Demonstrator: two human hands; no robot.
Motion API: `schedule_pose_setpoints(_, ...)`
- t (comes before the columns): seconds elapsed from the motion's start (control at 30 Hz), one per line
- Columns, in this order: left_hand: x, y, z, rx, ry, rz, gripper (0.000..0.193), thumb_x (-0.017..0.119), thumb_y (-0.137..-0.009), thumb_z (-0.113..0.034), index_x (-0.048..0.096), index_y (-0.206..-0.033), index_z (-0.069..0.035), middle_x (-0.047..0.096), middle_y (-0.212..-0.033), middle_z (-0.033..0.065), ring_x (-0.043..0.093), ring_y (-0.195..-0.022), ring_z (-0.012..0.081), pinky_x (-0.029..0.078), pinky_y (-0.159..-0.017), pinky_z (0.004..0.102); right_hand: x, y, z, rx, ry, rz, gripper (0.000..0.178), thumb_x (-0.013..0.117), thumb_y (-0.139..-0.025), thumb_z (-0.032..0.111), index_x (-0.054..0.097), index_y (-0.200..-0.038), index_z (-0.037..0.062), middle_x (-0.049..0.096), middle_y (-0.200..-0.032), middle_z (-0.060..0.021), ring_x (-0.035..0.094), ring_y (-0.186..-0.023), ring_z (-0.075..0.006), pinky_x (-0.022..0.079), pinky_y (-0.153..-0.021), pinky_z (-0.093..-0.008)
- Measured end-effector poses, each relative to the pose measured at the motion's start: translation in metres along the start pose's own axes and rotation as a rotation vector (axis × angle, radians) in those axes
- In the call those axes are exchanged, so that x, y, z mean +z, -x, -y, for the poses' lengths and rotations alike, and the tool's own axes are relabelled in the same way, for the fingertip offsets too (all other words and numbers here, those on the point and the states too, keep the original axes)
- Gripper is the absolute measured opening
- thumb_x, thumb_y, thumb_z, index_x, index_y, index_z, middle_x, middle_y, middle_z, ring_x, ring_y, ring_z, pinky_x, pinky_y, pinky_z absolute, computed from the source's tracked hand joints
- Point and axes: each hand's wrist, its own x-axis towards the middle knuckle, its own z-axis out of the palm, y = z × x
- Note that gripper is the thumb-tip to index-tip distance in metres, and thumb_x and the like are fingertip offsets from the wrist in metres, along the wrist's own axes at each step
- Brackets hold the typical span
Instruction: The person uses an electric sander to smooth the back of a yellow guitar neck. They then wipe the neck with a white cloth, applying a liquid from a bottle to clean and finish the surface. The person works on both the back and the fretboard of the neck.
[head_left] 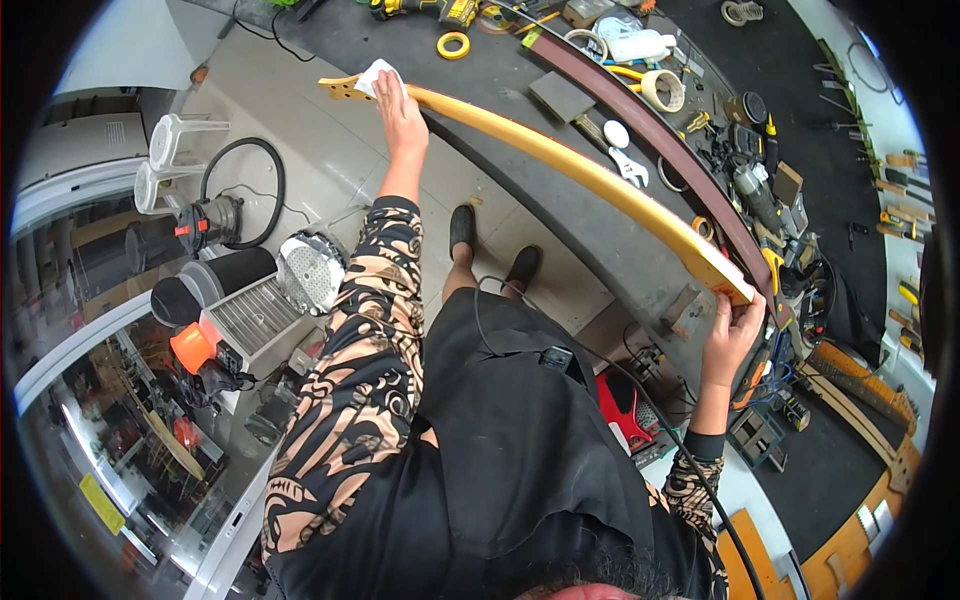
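Note:
A long guitar neck of glossy yellow wood stretches between my two hands, over the near edge of the dark workbench. My left hand presses a folded white cloth or paper against the neck beside its headstock; the fingers lie over it, and the thumb is hidden. At the wide heel end, my right hand grips the neck between thumb and fingers. Peg holes show in the headstock.
Behind the neck, a long maroon strip crosses the workbench. Around it lie a hammer, an adjustable wrench, tape rolls and a yellow power tool. A vacuum cleaner and stools stand at left.

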Motion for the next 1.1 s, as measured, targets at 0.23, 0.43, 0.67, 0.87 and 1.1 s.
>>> schedule_pose_setpoints(0.23, -0.040, -0.016, 0.016, 0.312, -0.544, 0.099, 0.078, 0.077, -0.096, -0.012, 0.051, -0.169, -0.017, 0.046, -0.179, 0.0024, 0.036, -0.170, 0.0228, 0.022, -0.140, 0.0643, 0.001, -0.003, -0.013, 0.085, -0.020, 0.045, 0.030, 0.072, -0.111, 0.004, 0.057, -0.137, -0.0007, 0.059, -0.127, -0.0079, 0.065, -0.116, -0.0158, 0.054, -0.105, -0.0326)
schedule_pose_setpoints(0.43, -0.051, -0.044, 0.026, 0.573, -0.707, 0.132, 0.066, 0.084, -0.092, -0.015, 0.061, -0.154, -0.016, 0.064, -0.161, 0.0001, 0.051, -0.160, 0.0217, 0.032, -0.136, 0.0627, 0.005, -0.006, -0.016, 0.160, 0.020, 0.085, 0.028, 0.070, -0.113, 0.005, 0.056, -0.137, -0.0006, 0.061, -0.127, -0.0083, 0.065, -0.118, -0.0161, 0.054, -0.106, -0.0332)
schedule_pose_setpoints(0.67, -0.042, -0.089, 0.014, 0.614, -0.641, 0.066, 0.066, 0.082, -0.092, -0.011, 0.060, -0.154, -0.016, 0.064, -0.159, 0.0012, 0.052, -0.159, 0.0224, 0.035, -0.135, 0.0598, 0.007, 0.008, -0.007, 0.218, 0.037, 0.082, 0.030, 0.071, -0.114, 0.007, 0.056, -0.139, -0.0011, 0.063, -0.126, -0.0087, 0.067, -0.118, -0.0161, 0.055, -0.105, -0.0329)
schedule_pose_setpoints(0.87, -0.042, -0.105, 0.018, 0.544, -0.645, 0.101, 0.088, 0.088, -0.091, -0.035, 0.051, -0.168, -0.011, 0.051, -0.175, 0.0052, 0.039, -0.168, 0.0228, 0.027, -0.139, 0.0597, 0.019, 0.019, 0.010, 0.255, 0.042, 0.039, 0.027, 0.072, -0.111, 0.004, 0.057, -0.134, -0.0016, 0.061, -0.124, -0.0091, 0.068, -0.117, -0.0168, 0.056, -0.103, -0.0337)
schedule_pose_setpoints(1.1, -0.012, -0.046, -0.009, 0.380, -0.295, 0.078, 0.088, 0.067, -0.095, -0.018, 0.035, -0.175, 0.001, 0.034, -0.184, 0.0211, 0.026, -0.173, 0.0416, 0.017, -0.140, 0.0640, 0.027, 0.024, 0.025, 0.179, 0.117, 0.011, 0.029, 0.075, -0.105, 0.001, 0.060, -0.129, -0.0021, 0.058, -0.119, -0.0106, 0.064, -0.113, -0.0219, 0.054, -0.102, -0.0354)
